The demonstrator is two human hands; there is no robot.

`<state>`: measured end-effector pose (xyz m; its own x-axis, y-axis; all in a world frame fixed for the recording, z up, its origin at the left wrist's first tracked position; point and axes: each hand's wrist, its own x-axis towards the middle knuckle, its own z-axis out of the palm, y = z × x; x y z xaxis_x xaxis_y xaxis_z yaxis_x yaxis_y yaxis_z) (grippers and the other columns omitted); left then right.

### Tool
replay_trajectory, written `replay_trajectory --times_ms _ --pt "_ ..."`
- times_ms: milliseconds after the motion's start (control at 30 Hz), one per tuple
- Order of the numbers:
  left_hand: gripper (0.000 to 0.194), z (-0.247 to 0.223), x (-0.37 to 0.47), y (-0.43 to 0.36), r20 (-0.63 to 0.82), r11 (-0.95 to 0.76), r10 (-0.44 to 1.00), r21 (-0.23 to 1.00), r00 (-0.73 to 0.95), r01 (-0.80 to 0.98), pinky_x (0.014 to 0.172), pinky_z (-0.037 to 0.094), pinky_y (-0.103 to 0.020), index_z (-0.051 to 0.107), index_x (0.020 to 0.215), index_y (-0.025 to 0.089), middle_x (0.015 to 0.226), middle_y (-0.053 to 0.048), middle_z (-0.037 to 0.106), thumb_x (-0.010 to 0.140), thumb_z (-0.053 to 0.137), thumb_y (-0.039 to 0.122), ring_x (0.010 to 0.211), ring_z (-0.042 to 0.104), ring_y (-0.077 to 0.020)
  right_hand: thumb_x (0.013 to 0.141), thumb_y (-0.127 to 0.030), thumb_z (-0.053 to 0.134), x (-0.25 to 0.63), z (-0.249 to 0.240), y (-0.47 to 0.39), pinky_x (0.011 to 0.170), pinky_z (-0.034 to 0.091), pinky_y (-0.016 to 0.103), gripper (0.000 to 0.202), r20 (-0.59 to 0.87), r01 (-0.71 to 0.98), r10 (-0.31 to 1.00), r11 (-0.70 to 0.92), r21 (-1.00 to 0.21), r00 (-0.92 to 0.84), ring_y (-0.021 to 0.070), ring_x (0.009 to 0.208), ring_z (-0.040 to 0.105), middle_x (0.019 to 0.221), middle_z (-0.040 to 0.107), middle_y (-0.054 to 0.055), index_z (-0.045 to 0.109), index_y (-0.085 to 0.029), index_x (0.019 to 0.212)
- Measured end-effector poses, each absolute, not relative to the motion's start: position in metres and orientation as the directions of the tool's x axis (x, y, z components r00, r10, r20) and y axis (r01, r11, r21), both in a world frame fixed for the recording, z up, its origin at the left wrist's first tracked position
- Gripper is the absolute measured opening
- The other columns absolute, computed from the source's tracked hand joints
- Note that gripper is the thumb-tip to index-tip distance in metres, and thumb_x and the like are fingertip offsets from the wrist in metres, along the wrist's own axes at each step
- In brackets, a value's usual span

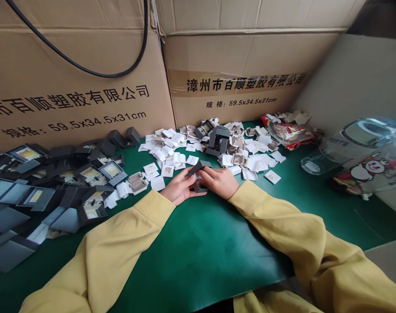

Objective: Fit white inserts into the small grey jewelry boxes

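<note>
Between my two hands is a small dark grey box (199, 167) with its lid tilted up. My left hand (180, 187) is closed around its left side, thumb towards the opening. From the right, my right hand (219, 180) grips the same box, its fingers bent into the opening and partly hiding the inside. Just beyond the hands lie small white folded paper pieces (172, 143) in a loose heap. A few more dark grey boxes (219, 140) sit open on top of that heap.
Many dark boxes (66, 152) are piled at the left on the green table (198, 252). Large cardboard cartons (237, 56) stand behind, with a black cable (87, 71) hanging before them. At the right are a clear plastic cup (334, 152) and a red snack wrapper (289, 132).
</note>
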<state>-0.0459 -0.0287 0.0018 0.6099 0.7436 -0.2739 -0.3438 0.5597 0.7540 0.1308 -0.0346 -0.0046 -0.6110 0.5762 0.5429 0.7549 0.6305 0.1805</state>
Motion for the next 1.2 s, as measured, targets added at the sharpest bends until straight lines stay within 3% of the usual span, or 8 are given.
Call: replay_trajectory --times_ms 633,900,1200 --pt "0.031 -0.0012 -0.0477 -0.0277 -0.270 0.558 0.718 0.774 0.642 -0.299 0.091 0.038 -0.056 0.048 0.109 0.026 0.098 -0.003 0.057 0.080 0.056 0.022 0.094 0.058 -0.0197 0.091 -0.021 0.036 0.1277 -0.0040 -0.0396 0.050 0.021 0.025 0.022 0.572 0.773 0.580 0.613 0.163 -0.580 0.0068 0.054 0.040 0.065 0.051 -0.001 0.055 -0.017 0.079" --pt "0.032 -0.0022 -0.0482 -0.0278 -0.257 0.550 0.731 0.771 0.632 -0.322 0.089 0.039 -0.056 0.048 0.108 0.025 0.097 -0.003 0.056 0.078 0.057 0.020 0.088 0.059 -0.0176 0.089 -0.018 0.040 0.1285 -0.0078 -0.0424 0.051 0.027 0.024 0.018 0.599 0.776 0.570 0.615 0.142 -0.561 0.0082 0.063 0.047 0.077 0.059 0.002 0.058 -0.018 0.093" --pt "0.041 -0.0050 -0.0479 -0.0277 -0.226 0.524 0.754 0.773 0.617 -0.357 0.091 0.039 -0.054 0.047 0.117 0.029 0.112 -0.004 0.053 0.078 0.056 0.019 0.094 0.056 -0.0173 0.089 -0.031 0.043 0.1286 -0.0124 -0.0382 0.055 0.035 0.020 0.023 0.598 0.785 0.623 0.619 0.017 -0.505 0.0085 0.070 0.055 0.088 0.063 0.004 0.061 -0.018 0.094"
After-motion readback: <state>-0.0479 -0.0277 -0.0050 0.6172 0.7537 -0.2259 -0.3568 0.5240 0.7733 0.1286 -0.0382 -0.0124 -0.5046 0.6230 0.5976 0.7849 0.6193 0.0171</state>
